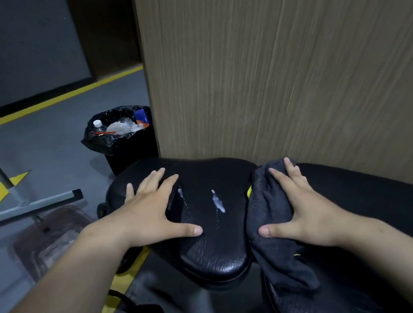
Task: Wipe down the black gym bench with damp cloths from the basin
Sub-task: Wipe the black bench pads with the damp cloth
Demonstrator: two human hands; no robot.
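The black gym bench seat pad (212,254) lies in front of me, with wet streaks and white foam near its middle. A second black pad (376,195) runs off to the right. My left hand (154,209) rests flat on the seat pad's left side with its fingers spread. A dark grey cloth (273,247) is draped over the gap between the two pads. My right hand (300,209) presses on that cloth with straight, spread fingers. No basin is clearly visible.
A wood-grain panel (292,62) stands right behind the bench. A black bin (126,148) lined with a bag and full of bottles sits on the grey floor at the left. A grey metal frame (26,204) and a clear plastic container (46,241) lie left of the bench.
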